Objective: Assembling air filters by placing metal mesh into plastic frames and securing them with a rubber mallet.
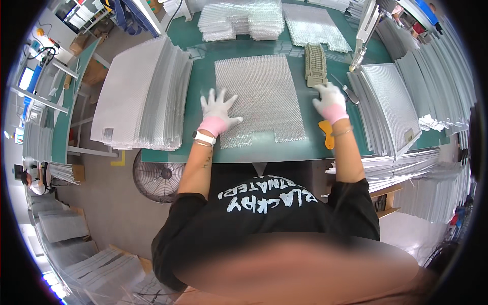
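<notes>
A silvery mesh sheet (256, 96) with a notch in its near edge lies flat on the green tabletop (203, 155). My left hand (218, 109), in a white glove with a pink cuff, rests with fingers spread over the sheet's left edge. My right hand (330, 101), gloved the same way, is right of the sheet with its thumb and fingers apart. Its fingertips are at the near end of an olive-green ribbed block (316, 63); whether they touch it is unclear. Nearby are a screwdriver (349, 94) and a yellow-orange scraper-like tool (327, 134).
A tall stack of mesh sheets (132, 96) stands at the left, another stack (389, 104) at the right. More sheets (241, 18) are piled at the back. A jointed metal arm (363, 38) hangs at the back right. A black fan (160, 175) stands below the table's left edge.
</notes>
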Action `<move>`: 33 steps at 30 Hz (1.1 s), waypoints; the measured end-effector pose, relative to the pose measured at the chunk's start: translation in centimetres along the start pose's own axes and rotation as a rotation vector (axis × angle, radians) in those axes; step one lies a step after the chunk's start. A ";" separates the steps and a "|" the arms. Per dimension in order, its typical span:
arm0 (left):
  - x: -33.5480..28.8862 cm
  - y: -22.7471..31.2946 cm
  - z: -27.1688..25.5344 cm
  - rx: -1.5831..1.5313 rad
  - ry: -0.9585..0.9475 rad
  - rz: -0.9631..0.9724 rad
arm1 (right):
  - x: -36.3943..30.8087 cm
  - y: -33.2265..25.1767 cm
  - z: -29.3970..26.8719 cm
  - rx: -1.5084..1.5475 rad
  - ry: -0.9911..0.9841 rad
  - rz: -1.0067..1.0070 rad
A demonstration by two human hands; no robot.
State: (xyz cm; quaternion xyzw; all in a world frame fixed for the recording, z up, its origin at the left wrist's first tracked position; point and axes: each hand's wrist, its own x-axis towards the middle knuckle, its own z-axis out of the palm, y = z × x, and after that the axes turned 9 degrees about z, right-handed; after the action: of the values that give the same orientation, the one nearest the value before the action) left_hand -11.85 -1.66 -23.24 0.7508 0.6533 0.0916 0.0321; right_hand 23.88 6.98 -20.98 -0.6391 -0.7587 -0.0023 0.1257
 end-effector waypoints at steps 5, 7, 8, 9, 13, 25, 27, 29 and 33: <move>-2.4 0.7 -1.2 0.010 -0.276 0.084 | 1.9 4.0 0.7 -0.420 -0.213 0.102; -4.4 1.8 -1.8 0.039 -0.248 0.069 | 3.0 4.7 0.0 -0.349 -0.293 0.019; -5.3 2.4 -2.1 0.037 -0.251 0.065 | 3.4 5.7 -0.1 -0.297 -0.290 -0.006; -6.3 2.8 -2.3 0.008 -0.043 0.077 | 4.0 6.6 -0.2 -0.219 -0.326 -0.005; -11.3 2.0 -2.4 -0.364 0.417 0.246 | 4.2 8.5 0.8 0.262 -0.295 -0.010; -17.3 8.5 7.0 -1.690 0.083 -0.418 | -19.6 -11.1 2.7 1.355 -0.666 0.178; -17.4 8.4 7.0 -1.620 0.089 -0.333 | -23.0 -11.6 6.1 1.477 -0.741 0.287; -18.2 8.5 7.6 -1.549 0.090 -0.262 | -24.6 -11.5 8.9 1.735 -0.776 0.546; -18.4 8.6 9.1 -2.075 0.088 -0.681 | -24.4 -11.9 9.6 1.971 -0.722 0.738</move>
State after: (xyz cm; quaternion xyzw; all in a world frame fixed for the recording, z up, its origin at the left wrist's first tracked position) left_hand -4.20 -20.41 -32.46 0.1342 0.4324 0.6108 0.6496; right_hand 14.18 -17.27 -33.11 -0.4091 -0.1839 0.8252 0.3432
